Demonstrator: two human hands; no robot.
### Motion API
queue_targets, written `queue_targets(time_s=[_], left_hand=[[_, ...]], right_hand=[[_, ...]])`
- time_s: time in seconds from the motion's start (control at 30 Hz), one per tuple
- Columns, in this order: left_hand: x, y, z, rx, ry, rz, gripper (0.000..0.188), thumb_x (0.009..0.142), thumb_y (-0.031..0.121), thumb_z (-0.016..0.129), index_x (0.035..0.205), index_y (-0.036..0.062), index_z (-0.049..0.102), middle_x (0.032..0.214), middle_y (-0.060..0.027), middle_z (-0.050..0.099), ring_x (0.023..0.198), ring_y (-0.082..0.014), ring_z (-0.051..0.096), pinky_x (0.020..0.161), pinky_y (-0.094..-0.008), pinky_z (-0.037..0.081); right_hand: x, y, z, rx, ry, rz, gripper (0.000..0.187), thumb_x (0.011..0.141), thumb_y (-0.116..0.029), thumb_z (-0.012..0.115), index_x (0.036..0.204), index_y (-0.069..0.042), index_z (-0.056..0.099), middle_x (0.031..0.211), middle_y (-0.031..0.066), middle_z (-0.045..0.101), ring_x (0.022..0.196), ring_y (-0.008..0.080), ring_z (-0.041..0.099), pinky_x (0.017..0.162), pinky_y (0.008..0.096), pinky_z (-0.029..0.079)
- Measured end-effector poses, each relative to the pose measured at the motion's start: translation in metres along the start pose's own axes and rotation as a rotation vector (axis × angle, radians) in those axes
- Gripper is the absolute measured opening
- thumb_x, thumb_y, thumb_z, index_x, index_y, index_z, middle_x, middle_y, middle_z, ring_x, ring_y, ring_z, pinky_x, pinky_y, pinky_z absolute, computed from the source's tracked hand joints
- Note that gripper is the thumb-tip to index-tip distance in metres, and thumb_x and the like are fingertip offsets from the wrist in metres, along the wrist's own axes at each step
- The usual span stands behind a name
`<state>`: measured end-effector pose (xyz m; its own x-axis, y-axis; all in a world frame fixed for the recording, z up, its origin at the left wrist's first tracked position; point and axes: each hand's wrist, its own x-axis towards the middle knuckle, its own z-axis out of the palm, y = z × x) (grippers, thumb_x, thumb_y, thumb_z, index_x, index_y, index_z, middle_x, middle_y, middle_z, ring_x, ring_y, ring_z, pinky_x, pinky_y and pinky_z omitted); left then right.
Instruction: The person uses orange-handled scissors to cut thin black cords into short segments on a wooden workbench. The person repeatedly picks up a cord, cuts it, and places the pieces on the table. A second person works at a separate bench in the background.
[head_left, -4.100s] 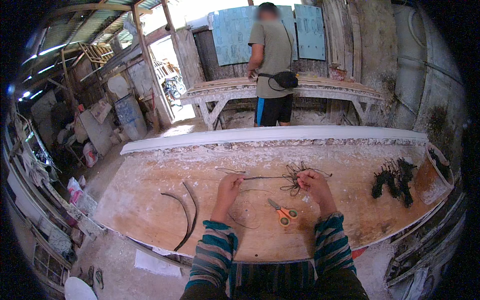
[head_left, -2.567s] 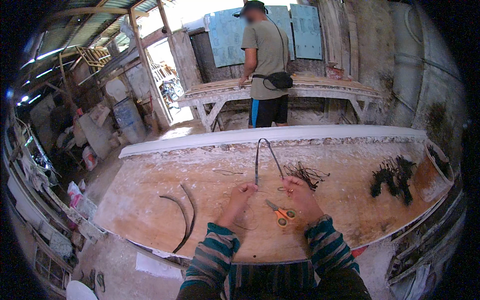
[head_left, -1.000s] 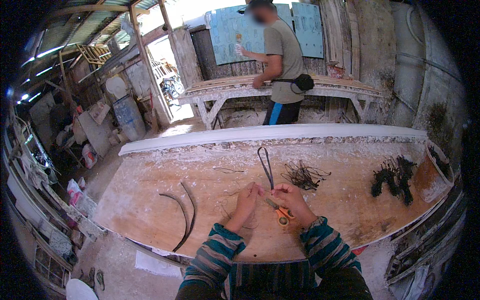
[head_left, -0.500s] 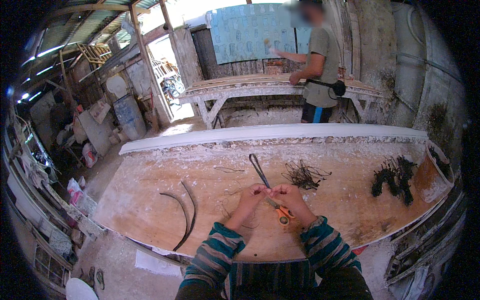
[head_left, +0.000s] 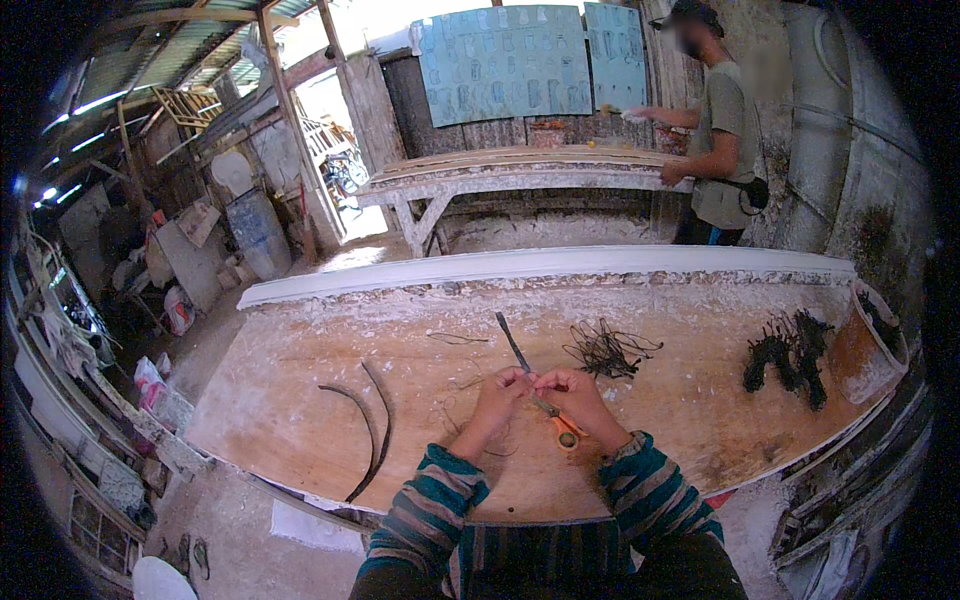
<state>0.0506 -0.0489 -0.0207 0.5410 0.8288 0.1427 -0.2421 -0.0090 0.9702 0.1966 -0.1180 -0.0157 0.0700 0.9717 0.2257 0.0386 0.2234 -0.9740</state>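
Between my two hands a narrow dark strip, folded into a loop, points away from me over the wooden tabletop. My left hand is closed, pinching the strip's near end. My right hand pinches close beside it, fingertips almost touching the left's; the exact spot it grips is hidden by the fingers. Scissors with orange handles lie on the table under my right hand, blades partly covered. Beyond the right hand is a loose tangle of thin dark cords.
Two curved dark strips lie at left. Bundles of black cord are at right, beside a tipped brown container. A white raised rail runs along the far edge. A person stands at another bench behind.
The strip's loop has turned and now appears narrower, almost edge-on. My fingertips have separated slightly. The person at the far bench has moved to the right.
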Motion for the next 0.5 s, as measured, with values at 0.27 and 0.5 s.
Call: queue_targets(time_s=[0.27, 0.5], left_hand=[[0.001, 0.004, -0.003, -0.067, 0.005, -0.047, 0.019, 0.085, 0.018, 0.058, 0.092, 0.0008, 0.063, 0.072, 0.0031, 0.056, 0.064, -0.0045, 0.045, 0.060, -0.0183, 0.036], [0.002, 0.001, -0.007, -0.114, -0.033, -0.055, 0.016, 0.084, 0.016, 0.059, 0.090, 0.0018, 0.063, 0.076, 0.0023, 0.059, 0.066, -0.0053, 0.047, 0.063, -0.0185, 0.038]], right_hand=[[-0.002, -0.002, -0.001, -0.065, -0.016, -0.041, 0.016, 0.082, -0.007, 0.058, 0.094, -0.001, 0.065, 0.086, 0.0034, 0.065, 0.079, 0.0109, 0.057, 0.070, 0.0252, 0.046], [-0.002, -0.007, 0.002, -0.144, 0.044, -0.064, 0.015, 0.082, -0.006, 0.059, 0.095, 0.001, 0.063, 0.085, 0.0031, 0.064, 0.081, 0.0090, 0.057, 0.072, 0.0234, 0.046]])
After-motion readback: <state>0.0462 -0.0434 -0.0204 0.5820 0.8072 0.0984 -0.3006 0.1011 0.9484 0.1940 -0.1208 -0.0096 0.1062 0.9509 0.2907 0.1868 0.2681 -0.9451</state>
